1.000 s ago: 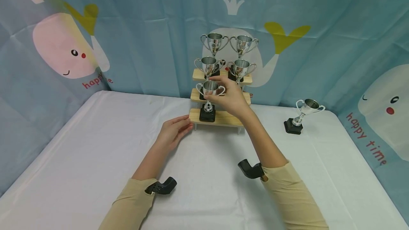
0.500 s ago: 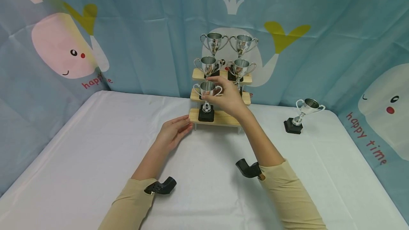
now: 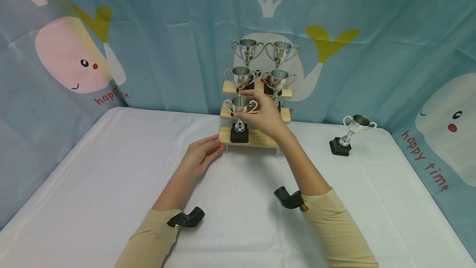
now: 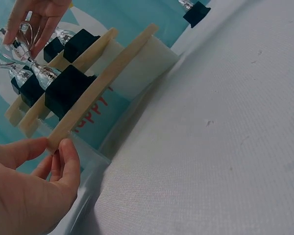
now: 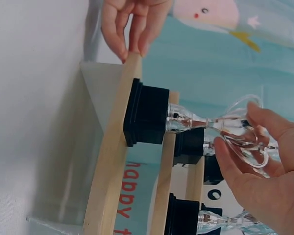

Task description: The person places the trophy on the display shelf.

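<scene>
A small silver trophy (image 3: 239,133) with two handles and a black base stands upright on the left part of the lowest wooden shelf (image 3: 262,137). My right hand (image 3: 267,115) holds its cup from the right, thumb and fingers on either side. In the right wrist view, the trophy's black base (image 5: 149,115) sits flat against the board. At the shelf's left end, my left hand (image 3: 201,156) pinches the board's corner. The left wrist view has the left hand (image 4: 34,186) with thumb and fingertips around that corner. Behind, two trophies stand on each of the upper shelves.
Another trophy (image 3: 346,139) stands alone on the white tablecloth (image 3: 111,177) at the back right. A blue printed curtain (image 3: 167,53) hangs right behind the three-step stand. Clear supports (image 5: 100,88) hold up the lowest shelf.
The right hand has slid the trophy slightly left along the lowest shelf, mostly in the first half second. My left hand has stayed at the shelf's corner.
</scene>
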### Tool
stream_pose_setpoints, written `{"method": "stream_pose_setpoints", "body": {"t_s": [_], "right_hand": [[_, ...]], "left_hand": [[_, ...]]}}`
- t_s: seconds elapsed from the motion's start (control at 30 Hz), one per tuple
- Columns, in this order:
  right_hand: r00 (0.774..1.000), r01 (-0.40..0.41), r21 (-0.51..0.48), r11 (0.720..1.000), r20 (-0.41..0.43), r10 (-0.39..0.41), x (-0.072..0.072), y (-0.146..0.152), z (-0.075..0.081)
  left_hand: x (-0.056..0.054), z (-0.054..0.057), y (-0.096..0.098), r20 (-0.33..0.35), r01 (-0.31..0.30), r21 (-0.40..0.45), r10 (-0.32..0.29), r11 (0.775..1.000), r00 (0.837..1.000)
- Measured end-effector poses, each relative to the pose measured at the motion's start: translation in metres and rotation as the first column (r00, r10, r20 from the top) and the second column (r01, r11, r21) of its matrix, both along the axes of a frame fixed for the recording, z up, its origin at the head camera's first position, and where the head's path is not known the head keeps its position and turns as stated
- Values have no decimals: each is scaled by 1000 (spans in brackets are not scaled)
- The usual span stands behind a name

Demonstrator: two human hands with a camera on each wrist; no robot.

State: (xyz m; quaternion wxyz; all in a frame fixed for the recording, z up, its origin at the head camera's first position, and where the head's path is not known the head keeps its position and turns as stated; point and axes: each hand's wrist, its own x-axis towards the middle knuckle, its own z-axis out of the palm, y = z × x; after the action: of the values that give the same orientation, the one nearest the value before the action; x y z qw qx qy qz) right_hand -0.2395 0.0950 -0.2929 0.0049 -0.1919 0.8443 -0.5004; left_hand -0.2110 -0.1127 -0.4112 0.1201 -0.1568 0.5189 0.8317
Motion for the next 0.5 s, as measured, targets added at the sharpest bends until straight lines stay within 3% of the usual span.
{"method": "stream_pose_setpoints", "body": {"t_s": [0.5], "right_hand": [[998, 56, -27, 998, -17, -57, 2, -5, -7]], "left_hand": [[0, 0, -1, 7, 6, -3, -6, 1000, 1000]]}}
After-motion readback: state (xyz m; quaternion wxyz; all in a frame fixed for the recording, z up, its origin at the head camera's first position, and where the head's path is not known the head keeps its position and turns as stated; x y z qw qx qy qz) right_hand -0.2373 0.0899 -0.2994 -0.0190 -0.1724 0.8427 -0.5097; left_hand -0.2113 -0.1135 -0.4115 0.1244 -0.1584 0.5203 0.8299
